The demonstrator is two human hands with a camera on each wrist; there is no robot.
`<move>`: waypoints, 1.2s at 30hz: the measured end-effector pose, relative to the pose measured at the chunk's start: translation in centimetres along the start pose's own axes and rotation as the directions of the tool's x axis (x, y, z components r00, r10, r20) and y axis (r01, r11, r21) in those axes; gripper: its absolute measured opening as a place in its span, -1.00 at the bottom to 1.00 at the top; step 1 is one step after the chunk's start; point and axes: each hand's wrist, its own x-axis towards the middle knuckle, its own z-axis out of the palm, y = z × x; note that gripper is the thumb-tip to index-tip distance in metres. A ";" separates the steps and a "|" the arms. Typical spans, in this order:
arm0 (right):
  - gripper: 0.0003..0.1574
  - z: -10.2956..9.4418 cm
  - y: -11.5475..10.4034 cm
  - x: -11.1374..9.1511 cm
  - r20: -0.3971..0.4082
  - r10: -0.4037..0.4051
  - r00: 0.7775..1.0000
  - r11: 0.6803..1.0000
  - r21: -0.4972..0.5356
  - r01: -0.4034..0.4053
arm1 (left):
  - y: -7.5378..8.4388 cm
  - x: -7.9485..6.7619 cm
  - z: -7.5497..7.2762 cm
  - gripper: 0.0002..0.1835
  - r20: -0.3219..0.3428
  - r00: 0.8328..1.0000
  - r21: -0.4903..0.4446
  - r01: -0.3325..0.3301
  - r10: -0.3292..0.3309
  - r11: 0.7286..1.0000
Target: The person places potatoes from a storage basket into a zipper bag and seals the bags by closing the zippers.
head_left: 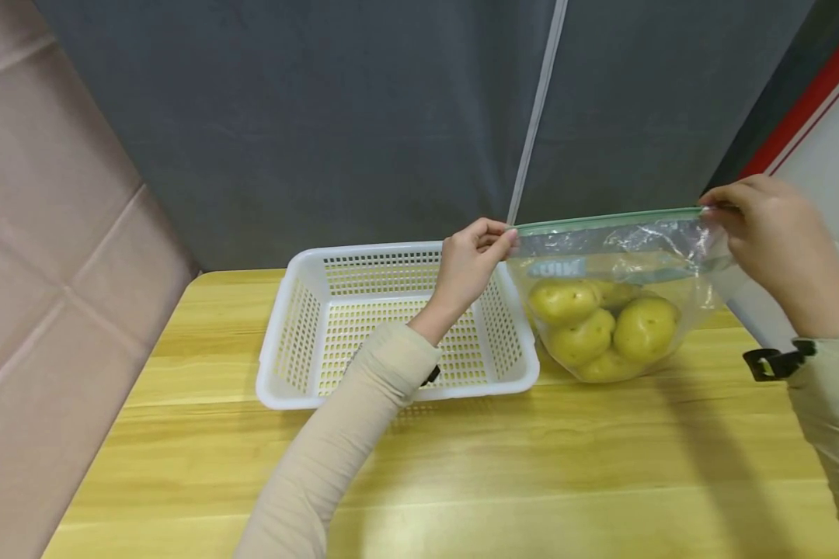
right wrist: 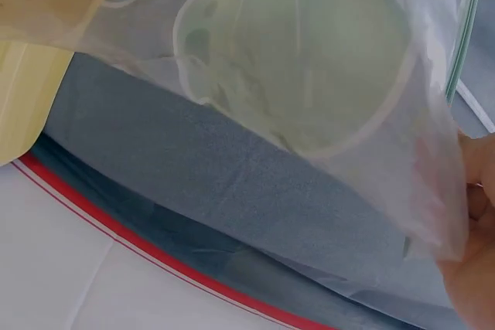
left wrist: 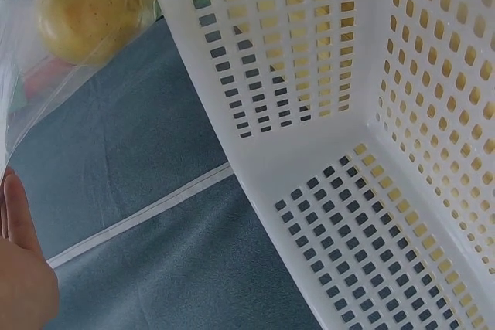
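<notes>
A clear zip bag (head_left: 699, 303) with a green zip edge holds several yellow potatoes (head_left: 646, 328) in its lower part. My left hand (head_left: 470, 260) pinches the bag's top left corner, above the right end of a white plastic basket (head_left: 273, 373). At the opposite top corner, my right hand (head_left: 776, 237) pinches the zip edge, so the top is stretched straight between both hands. In the left wrist view a potato (left wrist: 81, 9) shows through the plastic beside the basket. The right wrist view has the bag's printed side (right wrist: 294, 59) up close, with the fingers partly hidden.
The basket stands on a wooden table (head_left: 461, 481), near its back edge. Behind is a dark grey curtain (head_left: 322, 132) with a pale seam. A pinkish padded wall (head_left: 56, 272) rises at left, and a white panel with a red strip (head_left: 811, 109) is at right.
</notes>
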 end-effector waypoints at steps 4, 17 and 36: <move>-0.82 -0.2 0.3 0.0 0.001 0.016 1.000 1.000 0.003 -0.016 | 0.0 0.0 0.0 -0.78 0.001 1.000 -0.002 0.003 -0.003 1.000; -0.86 -0.6 0.9 -0.3 -0.048 0.004 0.999 1.000 -0.011 -0.004 | 0.0 0.0 -0.2 -0.79 -0.004 1.000 0.002 -0.010 0.010 1.000; -0.82 -0.8 2.9 -0.7 -0.059 0.101 0.993 0.995 0.020 -0.100 | -0.3 0.0 -0.6 -0.78 -0.013 1.000 0.015 0.019 -0.019 1.000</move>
